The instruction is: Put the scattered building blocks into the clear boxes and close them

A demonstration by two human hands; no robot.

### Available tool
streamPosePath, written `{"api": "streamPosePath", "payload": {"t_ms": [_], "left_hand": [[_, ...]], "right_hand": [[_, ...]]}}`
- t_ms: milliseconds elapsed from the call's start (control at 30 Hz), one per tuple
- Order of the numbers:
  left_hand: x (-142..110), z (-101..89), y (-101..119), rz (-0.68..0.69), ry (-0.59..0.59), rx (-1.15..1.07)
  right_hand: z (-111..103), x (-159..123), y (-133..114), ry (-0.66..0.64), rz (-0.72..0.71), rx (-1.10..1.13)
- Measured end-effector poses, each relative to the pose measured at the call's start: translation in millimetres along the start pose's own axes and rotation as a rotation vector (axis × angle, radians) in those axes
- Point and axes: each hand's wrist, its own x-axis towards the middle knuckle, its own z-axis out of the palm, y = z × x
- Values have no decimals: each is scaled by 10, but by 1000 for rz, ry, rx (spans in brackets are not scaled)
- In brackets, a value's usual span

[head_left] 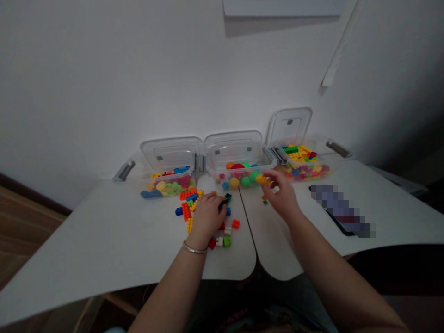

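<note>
My left hand (207, 215), with a metal bangle (194, 249) at the wrist, rests among loose plastic building bricks (186, 212) and has its fingertips on a dark green brick (225, 200). My right hand (281, 194) is raised above the white table (104, 240) and pinches an orange-yellow brick (262, 180) next to the middle clear plastic bin (237, 155). That bin holds coloured balls (245, 181). A few small bricks, red, white and green (226, 241), lie below my left hand.
Clear bins (166, 155) (289, 132) of bricks with open lids stand on either side of the middle bin, against the white wall (104, 92). A dark tablet or phone (342, 210), pixelated, lies on the table at the right. The table has a split between its two halves.
</note>
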Motion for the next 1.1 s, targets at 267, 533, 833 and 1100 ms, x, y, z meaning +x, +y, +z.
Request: {"api": "streamPosePath", "payload": {"t_ms": [267, 533, 833, 1100], "left_hand": [[2, 15, -11, 4, 23, 6], [1, 52, -39, 1, 34, -5], [-10, 1, 18, -15, -31, 47], [-6, 0, 15, -37, -19, 2]], "right_hand": [[-705, 700, 545, 470, 112, -248], [-748, 699, 865, 429, 280, -527], [-576, 545, 561, 357, 63, -476], [145, -33, -214, -327, -372, -68]]}}
